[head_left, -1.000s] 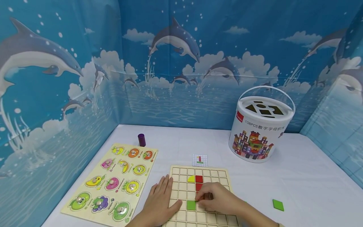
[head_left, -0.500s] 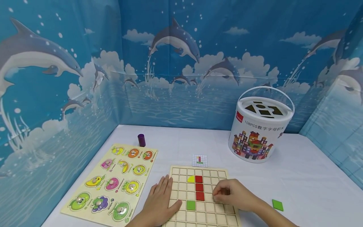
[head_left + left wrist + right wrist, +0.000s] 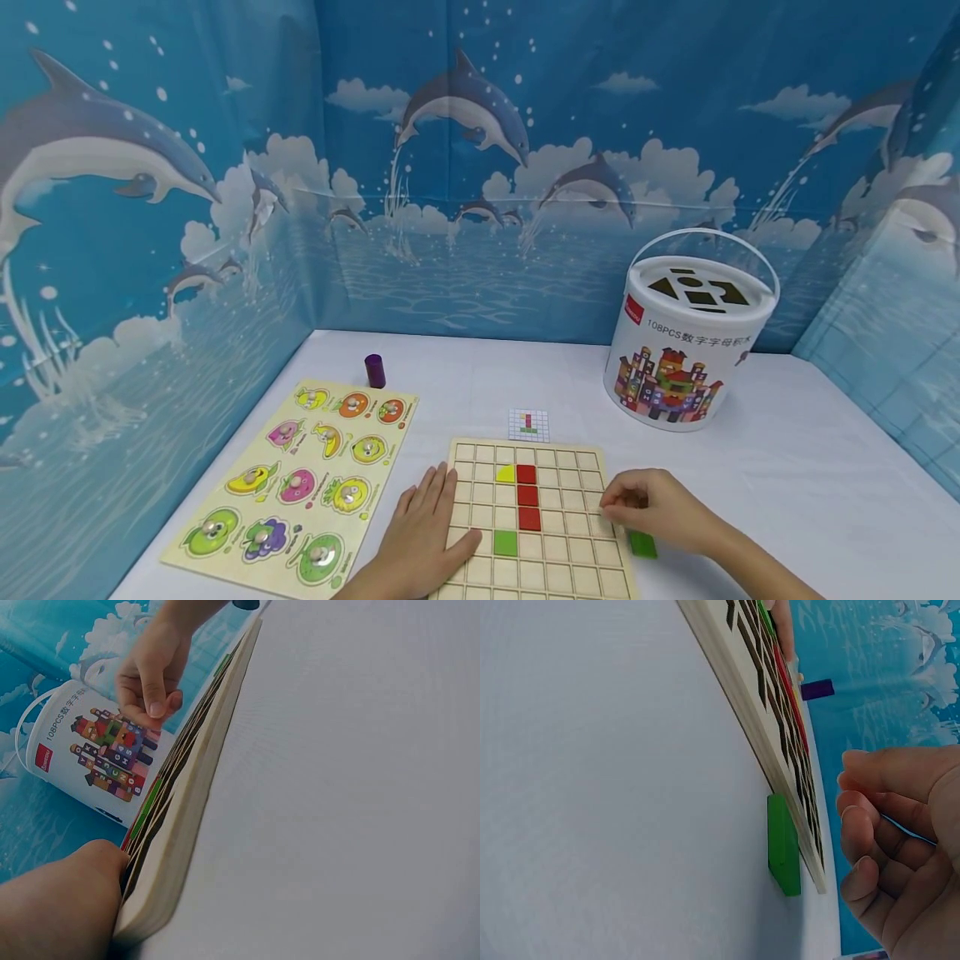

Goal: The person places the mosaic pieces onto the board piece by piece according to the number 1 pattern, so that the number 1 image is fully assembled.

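Head view shows us a wooden grid board [image 3: 536, 525] lying flat on the white desk [image 3: 787, 483]. Our left hand [image 3: 423, 533] rests flat on the board's left edge, fingers straight and together, thumb reaching onto the grid near a green square tile [image 3: 506, 542] seated in one cell. Three red square tiles [image 3: 528, 497] fill a column above and to the right of it, with a yellow quarter-round tile [image 3: 506, 474] just left of the top red one.

Our right hand [image 3: 652, 508] hovers over the board's right edge with fingers loosely curled; we see nothing held in it. A loose green block [image 3: 642, 544] lies on the desk touching the board's right edge, partly under that hand. In the right wrist view the same green block [image 3: 783, 844] sits flat against the board's side [image 3: 735, 690], and the curled fingers [image 3: 870, 847] are just beside it but apart from it. In the left wrist view the right hand [image 3: 150, 671] shows thumb and fingertips drawn together with nothing visible between them.

Beyond the board lies a small pattern card [image 3: 528, 424]. A fruit peg puzzle [image 3: 296, 483] lies to the left, a purple cylinder [image 3: 374, 370] behind it. A white block bucket [image 3: 686, 350] stands far right.
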`<move>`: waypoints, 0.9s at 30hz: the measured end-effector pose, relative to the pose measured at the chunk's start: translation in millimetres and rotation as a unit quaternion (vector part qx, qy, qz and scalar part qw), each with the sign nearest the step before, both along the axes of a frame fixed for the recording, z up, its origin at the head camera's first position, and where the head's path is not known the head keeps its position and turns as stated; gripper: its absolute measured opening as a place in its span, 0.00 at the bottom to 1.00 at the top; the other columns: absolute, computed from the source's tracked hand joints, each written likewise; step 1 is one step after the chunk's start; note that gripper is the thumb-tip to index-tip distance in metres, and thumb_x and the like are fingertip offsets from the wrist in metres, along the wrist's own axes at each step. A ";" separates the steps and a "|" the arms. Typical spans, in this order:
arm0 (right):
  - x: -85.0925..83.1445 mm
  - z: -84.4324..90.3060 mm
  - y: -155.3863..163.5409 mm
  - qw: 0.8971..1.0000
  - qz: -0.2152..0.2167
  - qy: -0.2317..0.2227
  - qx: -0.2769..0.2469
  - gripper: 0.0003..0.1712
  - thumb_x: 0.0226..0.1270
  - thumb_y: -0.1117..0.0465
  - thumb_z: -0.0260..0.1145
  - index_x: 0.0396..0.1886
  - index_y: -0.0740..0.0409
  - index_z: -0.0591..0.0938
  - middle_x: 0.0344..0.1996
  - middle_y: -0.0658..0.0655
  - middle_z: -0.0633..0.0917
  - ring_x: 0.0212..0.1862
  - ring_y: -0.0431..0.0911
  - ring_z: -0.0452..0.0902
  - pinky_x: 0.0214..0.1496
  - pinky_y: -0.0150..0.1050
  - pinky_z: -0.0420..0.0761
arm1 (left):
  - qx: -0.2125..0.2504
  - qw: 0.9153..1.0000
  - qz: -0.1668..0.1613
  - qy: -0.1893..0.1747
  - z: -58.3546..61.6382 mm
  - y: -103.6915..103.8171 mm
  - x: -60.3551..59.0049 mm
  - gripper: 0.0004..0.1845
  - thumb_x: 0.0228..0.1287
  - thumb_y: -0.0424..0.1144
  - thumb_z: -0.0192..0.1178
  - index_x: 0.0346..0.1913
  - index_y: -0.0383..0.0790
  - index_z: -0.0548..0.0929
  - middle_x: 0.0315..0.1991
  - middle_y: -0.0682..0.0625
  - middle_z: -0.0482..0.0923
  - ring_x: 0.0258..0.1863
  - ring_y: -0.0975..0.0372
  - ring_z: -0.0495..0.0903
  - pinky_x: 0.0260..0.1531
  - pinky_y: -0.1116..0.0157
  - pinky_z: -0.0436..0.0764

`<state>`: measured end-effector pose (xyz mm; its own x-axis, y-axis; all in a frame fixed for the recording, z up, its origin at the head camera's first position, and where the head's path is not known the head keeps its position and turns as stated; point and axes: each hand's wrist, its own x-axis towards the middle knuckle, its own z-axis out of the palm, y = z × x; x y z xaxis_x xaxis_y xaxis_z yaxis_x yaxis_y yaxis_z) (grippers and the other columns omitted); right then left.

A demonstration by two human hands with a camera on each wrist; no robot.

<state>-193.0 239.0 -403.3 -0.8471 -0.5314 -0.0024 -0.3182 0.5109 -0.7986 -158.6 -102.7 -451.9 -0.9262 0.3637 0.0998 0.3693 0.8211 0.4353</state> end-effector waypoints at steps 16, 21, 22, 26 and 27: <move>-2.0 -1.2 31.8 0.994 -0.094 -0.033 0.038 0.10 0.63 0.56 0.70 0.37 0.59 0.84 0.28 0.53 0.79 0.30 0.44 0.72 0.29 0.34 0.74 | -0.003 1.000 0.000 -0.005 0.6 0.2 -0.3 0.47 0.69 0.66 0.44 0.75 0.30 0.54 0.76 0.37 0.49 0.75 0.46 0.48 0.66 0.41 0.51; -6.2 -4.2 46.6 0.993 -0.101 -0.048 0.031 0.12 0.63 0.57 0.70 0.39 0.61 0.84 0.27 0.54 0.79 0.29 0.44 0.72 0.28 0.34 0.75 | -0.010 1.000 0.003 0.003 0.0 0.9 -0.3 0.47 0.69 0.66 0.44 0.75 0.30 0.54 0.76 0.37 0.50 0.74 0.46 0.48 0.66 0.42 0.52; -7.0 -4.6 49.5 0.993 -0.100 -0.049 0.031 0.12 0.63 0.57 0.70 0.39 0.62 0.84 0.27 0.54 0.79 0.29 0.44 0.72 0.28 0.35 0.75 | -0.011 1.000 0.003 0.004 0.0 0.9 -0.2 0.47 0.69 0.65 0.44 0.75 0.30 0.54 0.75 0.37 0.50 0.74 0.46 0.48 0.66 0.42 0.52; -9.7 -5.6 61.4 0.993 -0.103 -0.051 0.037 0.12 0.64 0.58 0.69 0.39 0.63 0.83 0.27 0.55 0.79 0.29 0.45 0.72 0.29 0.35 0.75 | -0.011 1.000 0.003 0.005 0.1 1.0 -0.1 0.47 0.69 0.65 0.45 0.75 0.29 0.55 0.75 0.37 0.50 0.74 0.46 0.48 0.66 0.41 0.52; -10.1 -5.8 64.4 0.992 -0.105 -0.051 0.040 0.12 0.64 0.57 0.69 0.39 0.63 0.83 0.27 0.55 0.79 0.29 0.45 0.72 0.30 0.35 0.75 | -0.011 1.000 0.003 0.005 0.1 1.0 -0.1 0.47 0.69 0.65 0.45 0.75 0.29 0.55 0.75 0.37 0.50 0.74 0.46 0.48 0.66 0.41 0.52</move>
<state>-203.2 303.4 -409.1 -0.9319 -0.3386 -0.1300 -0.1173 0.6207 -0.7752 -158.7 -101.7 -451.8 -0.9276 0.3598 0.1004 0.3678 0.8327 0.4140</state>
